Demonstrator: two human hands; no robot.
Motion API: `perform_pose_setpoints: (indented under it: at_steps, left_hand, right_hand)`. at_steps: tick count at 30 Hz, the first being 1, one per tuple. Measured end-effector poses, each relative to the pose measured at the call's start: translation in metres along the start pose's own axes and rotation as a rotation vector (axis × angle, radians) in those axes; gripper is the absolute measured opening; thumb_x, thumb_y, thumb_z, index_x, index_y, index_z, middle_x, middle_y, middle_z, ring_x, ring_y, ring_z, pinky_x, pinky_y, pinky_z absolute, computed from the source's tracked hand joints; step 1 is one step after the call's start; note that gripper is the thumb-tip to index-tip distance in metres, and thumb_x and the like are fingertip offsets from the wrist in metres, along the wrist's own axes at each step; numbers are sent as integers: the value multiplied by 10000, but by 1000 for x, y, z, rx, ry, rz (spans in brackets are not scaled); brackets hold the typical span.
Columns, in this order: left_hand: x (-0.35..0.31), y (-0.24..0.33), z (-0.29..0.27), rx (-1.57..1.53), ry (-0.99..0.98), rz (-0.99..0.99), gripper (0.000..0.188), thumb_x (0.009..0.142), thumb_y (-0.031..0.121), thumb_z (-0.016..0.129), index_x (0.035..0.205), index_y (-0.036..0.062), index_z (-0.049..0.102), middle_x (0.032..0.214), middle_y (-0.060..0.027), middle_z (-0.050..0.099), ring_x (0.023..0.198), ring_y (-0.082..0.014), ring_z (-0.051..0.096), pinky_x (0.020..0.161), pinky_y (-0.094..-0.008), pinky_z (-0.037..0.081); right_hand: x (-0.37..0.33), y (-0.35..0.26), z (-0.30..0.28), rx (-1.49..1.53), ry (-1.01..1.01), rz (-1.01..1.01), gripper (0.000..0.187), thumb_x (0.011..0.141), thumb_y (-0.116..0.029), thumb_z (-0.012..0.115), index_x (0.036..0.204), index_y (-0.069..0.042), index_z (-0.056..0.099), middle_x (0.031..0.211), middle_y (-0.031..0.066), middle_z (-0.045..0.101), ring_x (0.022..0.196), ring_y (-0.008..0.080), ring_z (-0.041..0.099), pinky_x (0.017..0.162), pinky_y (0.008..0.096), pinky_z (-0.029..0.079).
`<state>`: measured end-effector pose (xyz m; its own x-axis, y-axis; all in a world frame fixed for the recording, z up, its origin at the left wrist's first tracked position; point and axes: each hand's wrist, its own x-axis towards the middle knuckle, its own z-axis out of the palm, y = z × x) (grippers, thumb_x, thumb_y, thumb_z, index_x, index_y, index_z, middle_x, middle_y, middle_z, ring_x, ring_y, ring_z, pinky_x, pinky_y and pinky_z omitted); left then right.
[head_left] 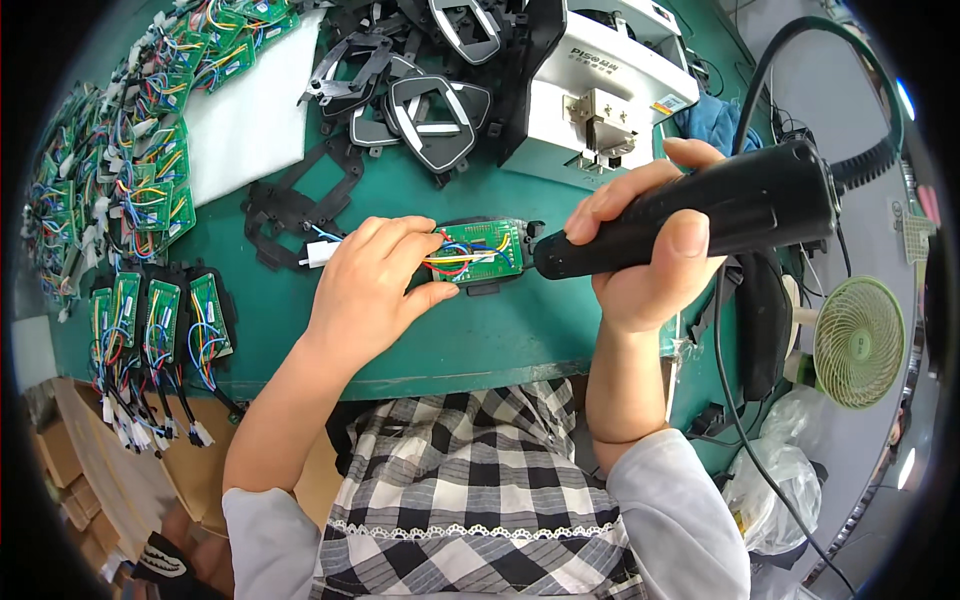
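Observation:
A green circuit board (pixel 505 258) with red, yellow and blue wires lies in a black plastic frame (pixel 484 290) on the green table. Over its left end, my left hand (pixel 365 285) presses down, fingers and thumb closed around the board's edges. A white connector (pixel 319 254) on wires sticks out left of that hand. My right hand (pixel 650 275) is wrapped round a black electric screwdriver (pixel 745 205) with a coiled cable. The screwdriver is tilted, its front end pointing at the board's right end. Whether its tip touches a screw is hidden.
Wired green boards are piled at the far left (pixel 150 150), beside a white foam sheet (pixel 255 130). Several boards in frames (pixel 163 310) sit at the left front edge. Black plastic frames (pixel 432 120) and a white boxy machine (pixel 610 90) stand behind. A green fan (pixel 858 340) is at right.

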<state>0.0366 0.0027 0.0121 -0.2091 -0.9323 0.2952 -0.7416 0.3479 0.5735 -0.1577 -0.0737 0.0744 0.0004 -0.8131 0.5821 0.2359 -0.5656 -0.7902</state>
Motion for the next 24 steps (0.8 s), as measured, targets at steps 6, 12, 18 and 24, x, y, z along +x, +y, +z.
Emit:
perform_pose_setpoints:
  at_steps: [6,12,18,24]
  left_hand:
    - [-1,-2,-2,-2,-28,7,433,672,176,792,1039,5,637,1126,-114,627,990,-288,585,844,-381,483]
    - [-2,-2,-1,-4,-24,27,421,676,172,788,1033,2,643,1131,-118,625,974,-293,585,835,-387,483]
    - [3,2,3,-23,-30,43,417,668,192,793,1014,7,651,1137,-119,625,955,-287,597,829,-389,487]
    - [6,3,5,-26,-4,63,426,660,206,798,1019,31,652,1094,-106,615,954,-293,587,808,-393,492]
  right_hand:
    - [-9,-7,-6,-106,-203,93,708,833,-555,635,1163,23,396,663,133,558,498,206,567,478,321,516]
    - [3,-2,-17,-106,-186,105,668,893,-543,512,1210,24,358,655,138,549,479,216,552,445,317,477]
    - [76,-24,-31,-215,179,-212,642,903,-559,470,1154,28,408,661,144,572,489,248,542,494,391,483]
    - [83,-16,-23,-236,106,-226,695,877,-559,532,1155,62,392,648,156,560,482,254,560,484,371,504]
